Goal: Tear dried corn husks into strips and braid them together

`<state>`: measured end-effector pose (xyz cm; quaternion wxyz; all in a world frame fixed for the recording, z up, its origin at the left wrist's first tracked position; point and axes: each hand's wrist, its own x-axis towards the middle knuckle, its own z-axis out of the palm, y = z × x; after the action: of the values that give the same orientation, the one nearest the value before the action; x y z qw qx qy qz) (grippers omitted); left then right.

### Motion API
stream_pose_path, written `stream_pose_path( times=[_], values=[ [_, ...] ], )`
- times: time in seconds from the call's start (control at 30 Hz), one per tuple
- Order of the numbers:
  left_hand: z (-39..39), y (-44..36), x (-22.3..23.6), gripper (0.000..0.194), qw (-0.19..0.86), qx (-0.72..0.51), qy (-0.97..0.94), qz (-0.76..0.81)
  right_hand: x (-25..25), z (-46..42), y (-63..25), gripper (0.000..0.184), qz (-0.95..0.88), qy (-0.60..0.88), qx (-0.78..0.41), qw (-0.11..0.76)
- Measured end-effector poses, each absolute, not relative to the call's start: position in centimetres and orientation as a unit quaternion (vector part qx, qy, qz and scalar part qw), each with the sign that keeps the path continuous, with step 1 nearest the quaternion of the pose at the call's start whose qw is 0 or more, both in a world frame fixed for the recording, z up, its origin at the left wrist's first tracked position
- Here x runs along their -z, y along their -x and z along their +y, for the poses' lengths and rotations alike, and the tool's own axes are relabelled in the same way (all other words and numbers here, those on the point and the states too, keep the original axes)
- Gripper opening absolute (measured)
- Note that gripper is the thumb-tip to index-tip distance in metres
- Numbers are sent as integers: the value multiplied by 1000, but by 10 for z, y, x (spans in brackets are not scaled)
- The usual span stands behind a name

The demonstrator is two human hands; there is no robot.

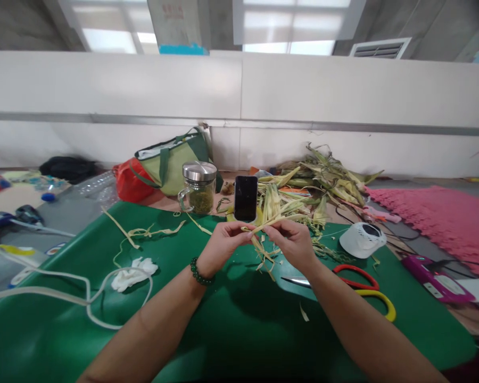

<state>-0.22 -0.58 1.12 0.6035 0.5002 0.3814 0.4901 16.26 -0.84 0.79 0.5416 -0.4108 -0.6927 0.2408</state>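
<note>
My left hand (222, 243) and my right hand (290, 240) are raised over the green mat (223, 319), both pinched on a bundle of pale yellow-green leaf strips (259, 234). The strips run between the two hands, and loose ends hang down below them. A dark bead bracelet (198, 272) circles my left wrist. Just behind the hands a black phone (246, 198) stands upright. A heap of dried leaves (319, 183) lies behind and to the right.
Scissors with red and yellow handles (363, 290) lie right of my right forearm. A white round device (362, 239), a glass jar with a metal lid (198, 187), a green bag (171, 159), a pink mat (435, 218), white cord (75, 287) and a crumpled tissue (133, 272) surround the mat.
</note>
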Motion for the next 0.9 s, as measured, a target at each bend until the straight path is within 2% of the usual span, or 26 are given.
stream_pose_path(
  times=[0.23, 0.4, 0.53, 0.63, 0.73, 0.9],
  values=[
    [-2, 6, -14, 29, 624, -488, -486, 369, -11, -7, -174, 9, -807, 311, -137, 483],
    [0, 7, -13, 27, 596, -499, -503, 377, -8, -7, -175, 13, -873, 234, -98, 416],
    [0, 7, -14, 28, 597, -500, -498, 382, -9, -8, -174, 13, -815, 330, -196, 433],
    [-3, 6, -16, 28, 594, -499, -503, 382, -8, -4, -172, 28, -727, 425, -324, 432],
    [-5, 4, -17, 27, 579, -496, -518, 387, -5, 0, -167, 39, -628, 447, -421, 478],
    [-5, 3, -14, 27, 579, -482, -534, 383, -6, -2, -162, 32, -579, 449, -430, 527]
  ],
)
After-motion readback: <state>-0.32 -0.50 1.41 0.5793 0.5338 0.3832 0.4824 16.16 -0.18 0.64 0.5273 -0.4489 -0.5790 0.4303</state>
